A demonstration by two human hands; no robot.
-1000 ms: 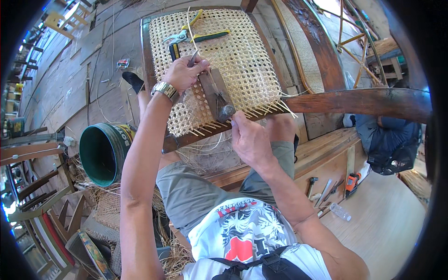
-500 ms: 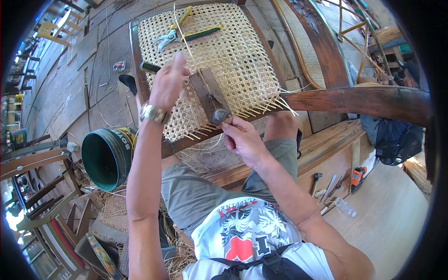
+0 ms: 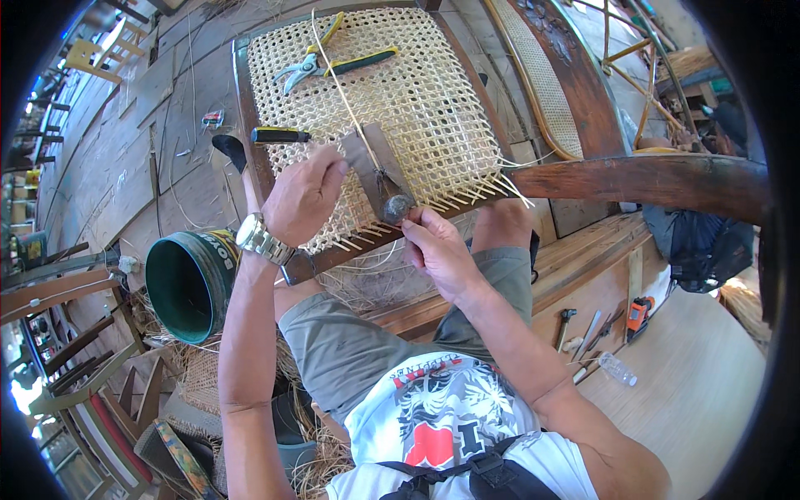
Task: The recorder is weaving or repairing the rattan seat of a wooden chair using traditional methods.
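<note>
If pulled crooked, could snap thin pale cane strip on flat brown block at near edge of woven tan cane seat; with right hand pinched narrow, left hand half-curled, can't tell holding what.

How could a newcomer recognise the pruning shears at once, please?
Find the woven cane seat in its dark wooden frame. On its far half lie the pruning shears. Two spread handles and silver blades distinguish them from the single-handled tool at the seat's left edge.
</note>
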